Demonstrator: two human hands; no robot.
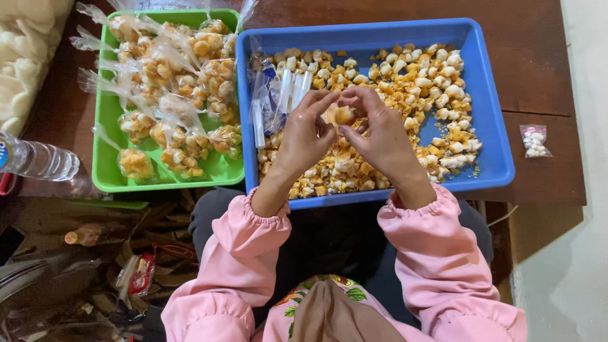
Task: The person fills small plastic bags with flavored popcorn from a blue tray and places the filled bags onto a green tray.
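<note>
My left hand [304, 136] and my right hand [379, 134] meet over a blue tray [487, 95] and together pinch a small clear bag of orange and white snack pieces [343, 116]. Loose snack pieces [418, 82] of the same kind cover much of the tray's floor. A bundle of empty clear plastic bags [278, 95] lies at the tray's left end, just beyond my left fingers. Pink elastic-cuffed sleeves cover both forearms.
A green tray [104, 126] to the left holds several filled, tied snack bags [171, 82]. A plastic water bottle [38, 159] lies at the far left. One small bag of white pieces [535, 140] sits on the wooden table, right of the blue tray. Clutter fills the floor at lower left.
</note>
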